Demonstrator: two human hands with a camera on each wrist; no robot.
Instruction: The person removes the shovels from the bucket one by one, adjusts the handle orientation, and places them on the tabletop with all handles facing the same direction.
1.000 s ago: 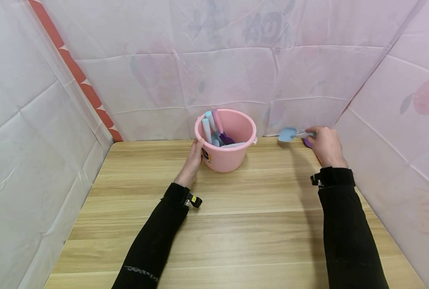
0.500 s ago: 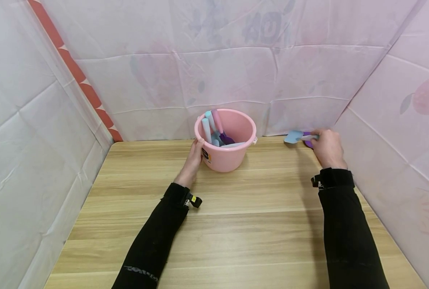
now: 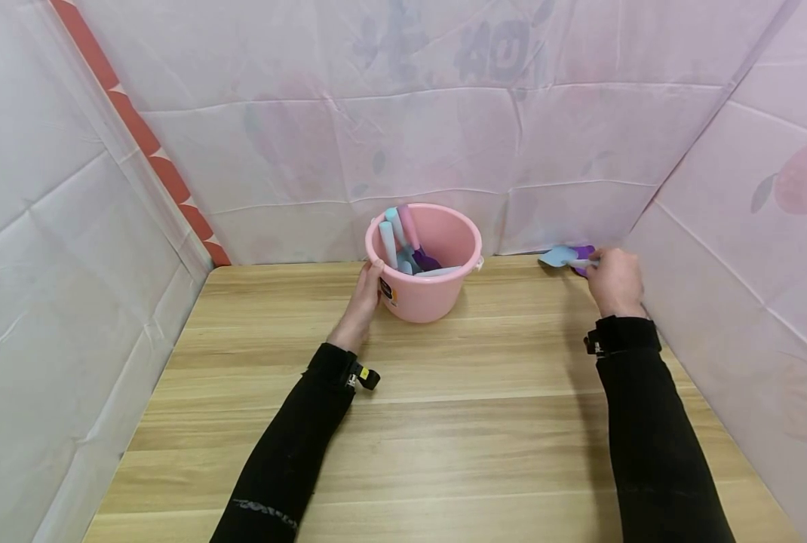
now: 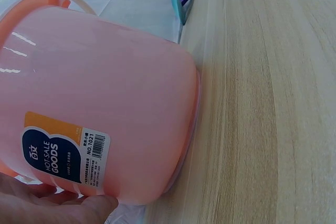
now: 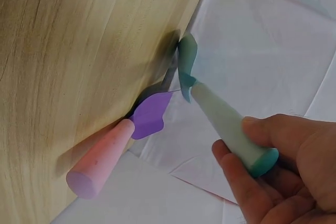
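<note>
A pink bucket (image 3: 437,298) (image 4: 105,103) stands at the back of the wooden table (image 3: 444,422) and holds several pastel spatulas (image 3: 403,241). My left hand (image 3: 364,292) holds its left wall, thumb at the rim; its fingers (image 4: 58,203) lie round the wall below the label. At the back right, my right hand (image 3: 614,279) (image 5: 278,171) grips the pale handle of a blue spatula (image 3: 558,256) (image 5: 220,119). Its blade hangs just over a purple spatula (image 3: 585,251) (image 5: 148,115) with a pink handle. The purple one lies at the table's edge by the wall.
Pale pink sheeting (image 3: 444,136) walls in the table at the back and on both sides, with a red-edged strip (image 3: 152,151) at the left. The bucket carries a blue and orange label (image 4: 58,153).
My right hand has carried the blue spatula to the right and back, so its blade now overlaps the purple spatula by the wall. The left hand and bucket have not moved.
</note>
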